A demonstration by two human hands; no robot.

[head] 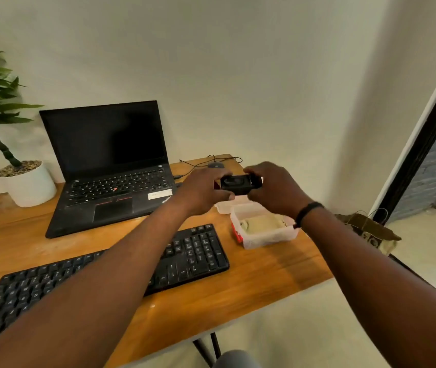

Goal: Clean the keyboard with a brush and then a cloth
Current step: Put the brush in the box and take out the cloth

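Head view, from the left: a green-leaved plant in a round white pot [29,185] stands at the far corner of the wooden surface [251,285], out of the working area. Beside it an open black laptop [110,176] with a dark screen is pushed back toward the wall, which leaves the front strip free for the flat black full-size keyboard [121,277], the thing to be cleaned. It lies slanted along the near edge, within easy reach, and the left forearm passes over its middle.

Further right, both arms reach out above the surface. The left hand [201,192] and the right hand [278,189] each curl their fingers round an end of a small black boxy object [240,184], held level in the air between them. What it is cannot be told; it may be the brush tool or its case, gripped two-handed to open or ready it.

Below the hands sits a clear plastic tub [288,235] holding a pale folded cloth [260,224], probably kept close for the wiping step. Brushing looks not yet begun.
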